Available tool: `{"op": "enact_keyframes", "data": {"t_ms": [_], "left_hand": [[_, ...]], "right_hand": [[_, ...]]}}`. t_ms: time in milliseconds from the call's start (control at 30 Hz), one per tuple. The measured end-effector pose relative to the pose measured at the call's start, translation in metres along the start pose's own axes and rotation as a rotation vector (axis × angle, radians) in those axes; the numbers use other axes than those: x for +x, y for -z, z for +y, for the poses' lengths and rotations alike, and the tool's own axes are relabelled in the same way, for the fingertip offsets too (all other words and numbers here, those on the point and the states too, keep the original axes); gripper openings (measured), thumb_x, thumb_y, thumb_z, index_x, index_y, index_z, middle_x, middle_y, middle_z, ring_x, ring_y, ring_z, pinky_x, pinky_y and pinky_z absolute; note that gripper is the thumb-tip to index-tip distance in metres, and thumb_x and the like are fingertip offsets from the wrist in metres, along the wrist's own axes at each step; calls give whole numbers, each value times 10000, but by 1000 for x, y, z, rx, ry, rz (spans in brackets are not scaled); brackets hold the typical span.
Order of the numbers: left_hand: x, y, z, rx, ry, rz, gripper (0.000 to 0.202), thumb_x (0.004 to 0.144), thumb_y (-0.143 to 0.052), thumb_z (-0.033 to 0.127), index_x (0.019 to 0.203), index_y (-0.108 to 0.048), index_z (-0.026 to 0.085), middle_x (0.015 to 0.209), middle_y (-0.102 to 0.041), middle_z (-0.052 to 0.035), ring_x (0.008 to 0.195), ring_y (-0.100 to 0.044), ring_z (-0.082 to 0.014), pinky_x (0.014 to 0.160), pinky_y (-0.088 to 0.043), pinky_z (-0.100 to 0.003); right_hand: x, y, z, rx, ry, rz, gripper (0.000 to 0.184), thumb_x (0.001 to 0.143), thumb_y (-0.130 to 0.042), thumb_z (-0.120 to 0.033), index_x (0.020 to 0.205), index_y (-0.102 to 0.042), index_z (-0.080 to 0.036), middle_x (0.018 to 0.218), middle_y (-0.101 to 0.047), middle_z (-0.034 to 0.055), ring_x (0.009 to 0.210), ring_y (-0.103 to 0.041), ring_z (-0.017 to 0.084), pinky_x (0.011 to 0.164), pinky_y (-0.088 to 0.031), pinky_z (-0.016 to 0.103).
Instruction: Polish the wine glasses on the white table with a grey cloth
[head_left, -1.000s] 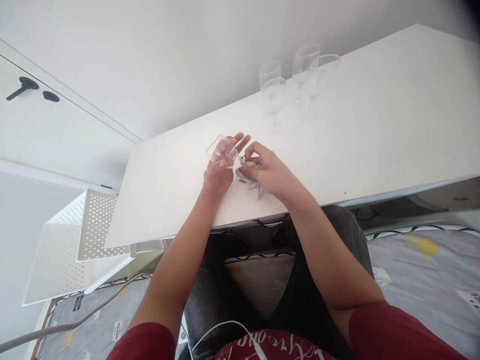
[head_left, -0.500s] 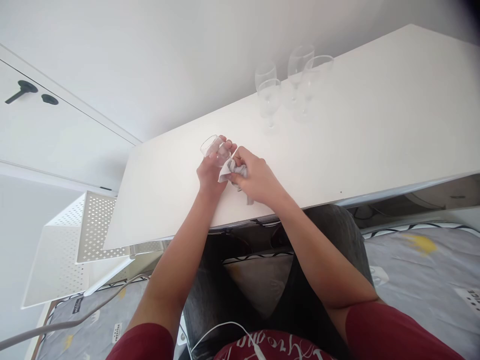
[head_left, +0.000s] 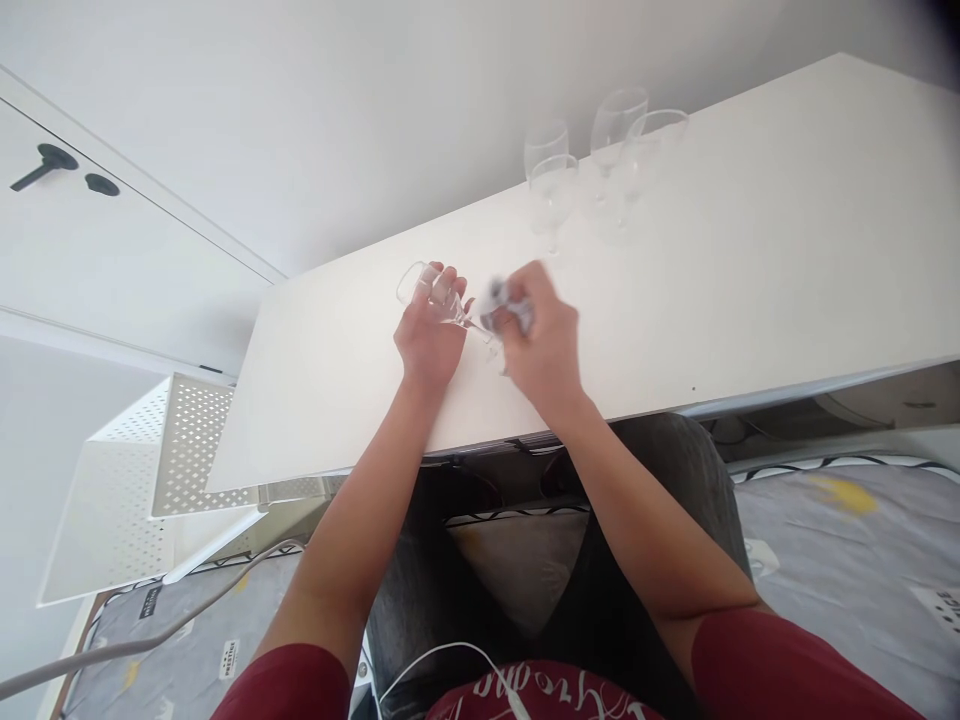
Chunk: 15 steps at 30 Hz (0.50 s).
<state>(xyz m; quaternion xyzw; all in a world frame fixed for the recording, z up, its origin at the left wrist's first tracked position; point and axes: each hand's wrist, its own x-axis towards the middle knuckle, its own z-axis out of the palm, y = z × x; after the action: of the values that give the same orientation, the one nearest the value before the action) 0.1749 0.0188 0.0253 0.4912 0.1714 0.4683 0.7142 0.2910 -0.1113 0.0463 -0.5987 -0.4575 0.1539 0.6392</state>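
My left hand (head_left: 429, 335) is closed around the bowl of a clear wine glass (head_left: 425, 288), which lies tilted with its rim pointing up-left over the white tabletop (head_left: 750, 260). The glass's stem runs right toward my right hand (head_left: 541, 340). That hand is closed on a small grey cloth (head_left: 501, 298), bunched at the fingertips beside the stem and smeared by motion. Both hands hover near the middle of the table.
Several empty wine glasses (head_left: 600, 160) stand upright at the back of the table by the white wall. A white perforated metal shelf (head_left: 142, 480) sits low on the left. A grey patterned bedcover (head_left: 847, 560) lies below the table edge, and a white cable (head_left: 150, 640) crosses the lower left.
My right hand has lifted the cloth up and to the right, away from the bowl toward the stem. The left hand turned the glass so more of its bowl shows.
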Motion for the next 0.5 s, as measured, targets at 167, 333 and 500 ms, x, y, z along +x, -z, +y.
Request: {"op": "enact_keyframes", "data": {"t_ms": [167, 333, 500], "left_hand": [[2, -2, 0, -41, -133, 65, 334, 916, -732, 560, 1178, -665, 363, 1459, -630, 9, 1536, -491, -211, 1162, -524, -367], [3, 1, -5, 19, -124, -33, 594, 770, -807, 702, 1243, -609, 403, 1445, -603, -5, 1567, -441, -266, 1254, -474, -445], [1, 2, -8, 55, -47, -84, 685, 730, -841, 691, 1307, -561, 450, 1391, -596, -10, 1476, -534, -294, 1204, -511, -482]], "right_hand": [[8, 0, 11, 368, -250, 286, 240, 1066, -531, -520, 1074, -462, -291, 997, -592, 34, 868, -672, 199, 656, -558, 337], [7, -10, 10, 821, -570, 7, 385, 937, -728, -565, 1100, -500, -301, 997, -633, -2, 772, -649, 157, 562, -535, 283], [1, -8, 1, 716, -552, -42, 352, 938, -684, -600, 1004, -573, -273, 871, -589, 9, 692, -591, 158, 500, -489, 279]]}}
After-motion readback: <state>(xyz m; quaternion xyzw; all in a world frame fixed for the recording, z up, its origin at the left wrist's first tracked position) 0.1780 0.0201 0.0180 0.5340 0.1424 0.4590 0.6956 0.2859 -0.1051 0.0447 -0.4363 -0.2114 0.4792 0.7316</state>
